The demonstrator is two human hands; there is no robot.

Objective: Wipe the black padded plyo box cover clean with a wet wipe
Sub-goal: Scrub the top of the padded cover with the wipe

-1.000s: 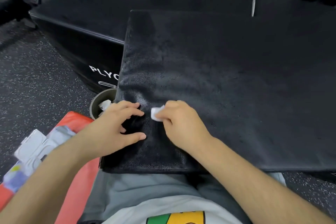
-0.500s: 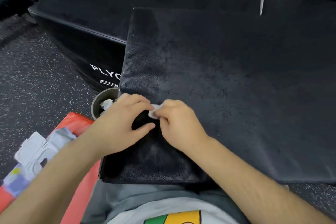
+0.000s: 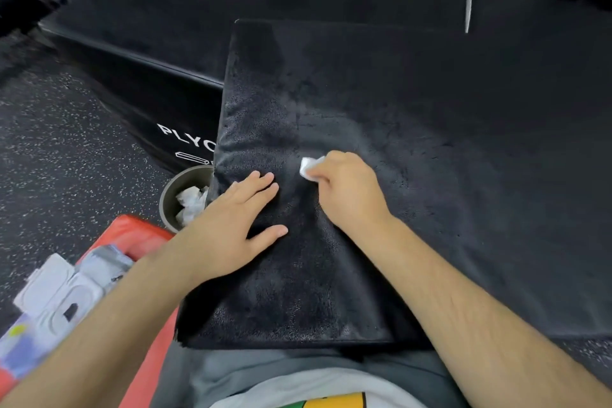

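A right hand [image 3: 347, 195] pinched a crumpled white wet wipe [image 3: 309, 168] against the black padded fabric cover [image 3: 414, 159] lying across the person's lap; the left hand [image 3: 231, 225] pressed flat, fingers extended, near its left edge.

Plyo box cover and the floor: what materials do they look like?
The cover looks like black grained vinyl or faux leather over padding: dull sheen, creases beside the left hand. The floor is likely rubber gym flooring: matte black with pale flecks.
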